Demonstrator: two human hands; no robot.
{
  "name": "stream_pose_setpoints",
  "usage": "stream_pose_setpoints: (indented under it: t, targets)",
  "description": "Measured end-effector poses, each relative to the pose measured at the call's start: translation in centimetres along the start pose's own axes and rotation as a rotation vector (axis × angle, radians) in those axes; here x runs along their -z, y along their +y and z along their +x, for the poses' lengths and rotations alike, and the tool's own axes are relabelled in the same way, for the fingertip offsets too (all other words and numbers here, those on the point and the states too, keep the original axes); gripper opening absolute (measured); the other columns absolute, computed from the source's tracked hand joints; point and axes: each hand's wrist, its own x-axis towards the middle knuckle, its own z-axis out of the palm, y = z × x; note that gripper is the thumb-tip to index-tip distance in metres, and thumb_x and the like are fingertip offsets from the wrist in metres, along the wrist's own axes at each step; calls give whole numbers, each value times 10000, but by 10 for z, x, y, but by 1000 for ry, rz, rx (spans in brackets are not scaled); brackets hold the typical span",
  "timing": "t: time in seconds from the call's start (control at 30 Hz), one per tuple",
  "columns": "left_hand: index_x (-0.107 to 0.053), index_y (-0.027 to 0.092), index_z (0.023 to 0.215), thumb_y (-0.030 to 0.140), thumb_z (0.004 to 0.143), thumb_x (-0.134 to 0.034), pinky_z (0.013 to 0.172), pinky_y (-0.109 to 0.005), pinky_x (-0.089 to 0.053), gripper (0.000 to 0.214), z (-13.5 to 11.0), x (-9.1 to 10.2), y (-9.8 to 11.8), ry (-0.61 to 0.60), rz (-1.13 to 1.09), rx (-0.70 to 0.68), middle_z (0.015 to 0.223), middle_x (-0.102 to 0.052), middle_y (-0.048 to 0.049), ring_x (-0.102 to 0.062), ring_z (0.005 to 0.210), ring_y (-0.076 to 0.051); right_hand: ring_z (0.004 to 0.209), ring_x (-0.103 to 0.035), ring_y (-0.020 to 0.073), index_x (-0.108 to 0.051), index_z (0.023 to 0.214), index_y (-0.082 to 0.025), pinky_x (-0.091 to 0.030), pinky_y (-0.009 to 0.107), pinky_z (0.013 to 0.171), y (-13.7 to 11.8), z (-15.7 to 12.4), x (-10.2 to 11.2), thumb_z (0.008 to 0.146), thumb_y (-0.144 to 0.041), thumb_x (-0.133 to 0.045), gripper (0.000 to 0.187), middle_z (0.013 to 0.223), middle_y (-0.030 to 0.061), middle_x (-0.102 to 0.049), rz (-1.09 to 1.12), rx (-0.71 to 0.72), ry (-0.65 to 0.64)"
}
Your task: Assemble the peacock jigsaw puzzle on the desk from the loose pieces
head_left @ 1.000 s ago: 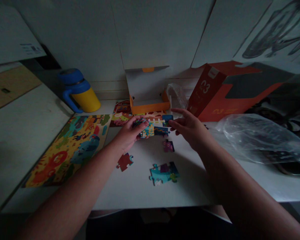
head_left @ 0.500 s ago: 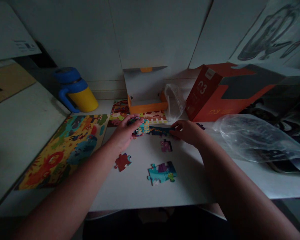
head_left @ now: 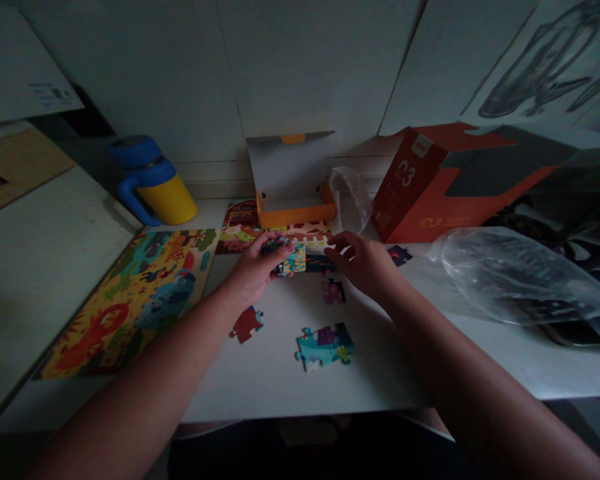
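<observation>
The person is working with both bare hands over a white counter (head_left: 260, 393). The left hand (head_left: 254, 270) is closing around a small clump of jigsaw pieces (head_left: 286, 259), its fingers curled over the top, just at the end of a short row of joined pieces (head_left: 320, 264) lying on the counter. The right hand (head_left: 361, 263) is staying open with its fingers spread, gripping nothing, and is reaching just beside that row.

Four more lots of puzzle are lying loose nearby: one red piece (head_left: 247, 324), one purple piece (head_left: 333, 291), one dark piece (head_left: 399, 255) and one joined teal section (head_left: 325, 346). A large yellow-and-blue jigsaw picture (head_left: 130, 303) is lying to the left, and a smaller puzzle section (head_left: 239, 227) is sitting beyond the hands.

Behind them, an open orange-trimmed box (head_left: 290, 180) is standing beside a small clear plastic bag (head_left: 350, 200). A red-orange box (head_left: 420, 187) is lying to the right, with a larger clear plastic bag (head_left: 510, 277) in front of it. One blue-and-yellow mug (head_left: 153, 180) is standing at the far left.
</observation>
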Motion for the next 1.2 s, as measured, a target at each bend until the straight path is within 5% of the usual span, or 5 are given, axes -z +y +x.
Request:
stream_pose_setpoints:
  t: [0.2,0.43,0.93,1.07,1.2]
  targets:
    - [-679,258,1187,425,653,-987,717,-255,-566,639,-3,-3,-9,-38,74,-14,1078,-725,-42,-698,881,-175,684,-644,158,-670,1003,-225,-516,283,598,-19,-8,-17,870,-596,-777,408,844,18,-722,599,-98,-240]
    - [-670,249,1174,453,674,-973,651,-282,-585,619,-3,-4,-3,-12,32,6,1165,-706,-71,-700,891,-196,658,-629,135,-638,947,-209,-504,273,603,-9,-5,-17,828,-590,-822,439,786,-3,-700,800,-150,-256]
    - [-655,239,1102,425,655,-982,590,-271,-596,584,5,4,1,80,-4,-76,1088,-715,-47,-700,856,-185,675,-617,150,-694,1109,-208,-518,295,624,-5,-9,13,821,-571,-812,478,814,8,-695,715,-148,-166]
    - [-670,246,1089,419,641,-988,565,-250,-571,576,6,3,1,101,-11,-93,1072,-713,-45,-687,843,-178,649,-584,156,-742,1152,-223,-477,292,597,-3,-51,32,915,-518,-721,379,776,8,-683,530,-200,-233]
    - [-674,238,1070,442,607,-1000,512,-223,-526,601,6,1,1,115,-3,-87,1041,-713,-42,-673,811,-172,665,-594,163,-741,1189,-241,-445,288,588,-8,-113,35,959,-496,-662,352,812,18,-707,426,-346,-440]
